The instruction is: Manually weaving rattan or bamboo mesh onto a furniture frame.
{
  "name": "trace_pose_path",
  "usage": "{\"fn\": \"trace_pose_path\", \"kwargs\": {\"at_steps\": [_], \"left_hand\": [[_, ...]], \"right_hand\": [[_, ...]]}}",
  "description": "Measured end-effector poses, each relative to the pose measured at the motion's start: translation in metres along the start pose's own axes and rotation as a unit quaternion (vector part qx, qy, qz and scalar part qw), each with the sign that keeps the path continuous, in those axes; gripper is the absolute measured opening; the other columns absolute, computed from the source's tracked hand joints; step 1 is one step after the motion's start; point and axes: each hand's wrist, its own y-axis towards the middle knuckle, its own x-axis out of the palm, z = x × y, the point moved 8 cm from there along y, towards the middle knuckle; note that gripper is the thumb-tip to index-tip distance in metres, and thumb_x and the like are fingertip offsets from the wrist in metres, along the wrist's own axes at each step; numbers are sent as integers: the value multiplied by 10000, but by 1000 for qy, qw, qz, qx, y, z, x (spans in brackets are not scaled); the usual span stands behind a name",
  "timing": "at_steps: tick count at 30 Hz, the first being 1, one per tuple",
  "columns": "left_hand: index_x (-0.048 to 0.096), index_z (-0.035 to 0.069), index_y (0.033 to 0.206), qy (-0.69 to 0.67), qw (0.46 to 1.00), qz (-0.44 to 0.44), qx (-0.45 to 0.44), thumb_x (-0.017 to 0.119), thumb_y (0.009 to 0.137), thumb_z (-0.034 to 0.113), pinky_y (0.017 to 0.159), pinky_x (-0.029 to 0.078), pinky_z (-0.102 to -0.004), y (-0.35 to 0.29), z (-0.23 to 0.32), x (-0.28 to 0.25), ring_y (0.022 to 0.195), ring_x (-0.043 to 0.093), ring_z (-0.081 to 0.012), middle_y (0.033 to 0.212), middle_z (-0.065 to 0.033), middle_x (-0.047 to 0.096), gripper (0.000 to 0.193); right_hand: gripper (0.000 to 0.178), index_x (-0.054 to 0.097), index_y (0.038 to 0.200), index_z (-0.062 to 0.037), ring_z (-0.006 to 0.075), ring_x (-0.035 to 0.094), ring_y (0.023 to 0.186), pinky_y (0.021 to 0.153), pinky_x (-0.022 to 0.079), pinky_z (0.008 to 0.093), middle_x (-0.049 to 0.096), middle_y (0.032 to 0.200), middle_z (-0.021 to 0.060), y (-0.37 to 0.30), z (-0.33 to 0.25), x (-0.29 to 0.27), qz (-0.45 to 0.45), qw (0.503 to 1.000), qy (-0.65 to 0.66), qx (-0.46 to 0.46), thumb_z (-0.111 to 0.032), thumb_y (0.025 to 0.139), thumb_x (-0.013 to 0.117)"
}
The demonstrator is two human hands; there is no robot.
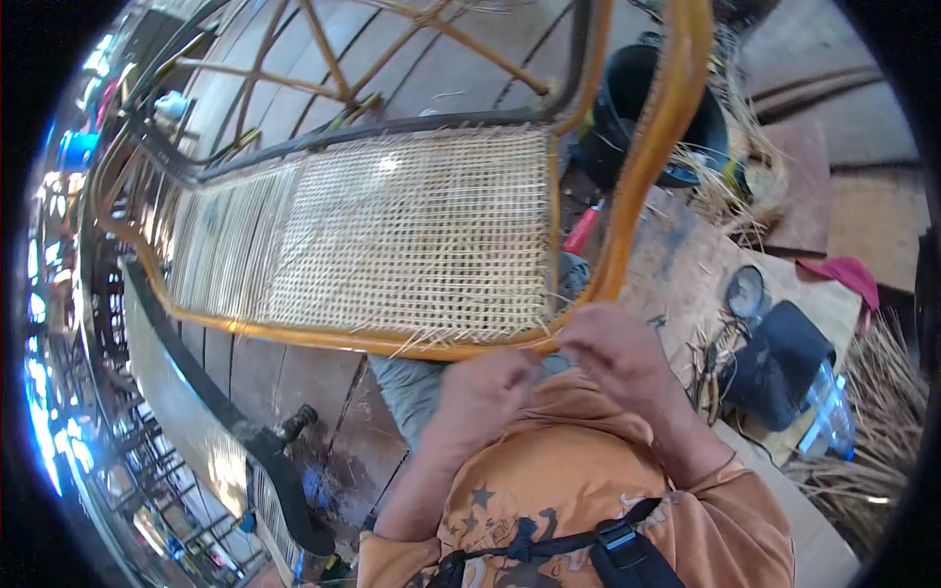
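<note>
A rattan chair frame [323,338] with a glossy orange-brown rim lies across in front of me. Pale cane webbing [412,235] fills its panel: a tight open grid on the right, mostly parallel strands to the left. Loose strand ends stick out over the near rim. My left hand [495,387] is closed just below that rim, close to its right corner. Beside it, my right hand [613,348] is closed too, its fingers curled at the corner of the rim. Whatever the fingers of either hand pinch is too small or hidden to make out.
A dark bucket [637,108] stands beyond the right side of the frame, near a red-handled tool [583,227]. To the right lie a black box-like object [779,367], a plastic bottle [833,412] and bundled cane strips [872,421]. Another woven panel [181,382] leans at left.
</note>
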Motion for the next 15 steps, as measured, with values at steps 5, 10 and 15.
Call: {"fn": "trace_pose_path", "kwargs": {"at_steps": [5,10,15], "left_hand": [[625,88,928,11,993,63,102,669,718,104,589,480,-344,6,22,-17,680,595,-266,735,-75,585,215],[608,91,986,54,990,3,128,699,698,127,596,495,-347,20,45,6,716,607,-253,826,-71,597,304],[605,92,981,29,994,102,12,678,739,125,615,511,-356,48,8,-26,733,621,-267,890,-67,607,255]], "right_hand": [[259,583,1066,-49,323,610,840,737,475,379,627,870,135,-10,8,30,-192,979,-23,63,-199,855,583],[207,594,995,-80,321,592,835,705,450,426,609,849,127,-5,6,3,-258,947,-186,44,-99,797,541],[306,609,1086,-67,228,526,1027,881,416,335,587,1062,87,4,60,-221,55,939,-334,69,-32,818,464]]}}
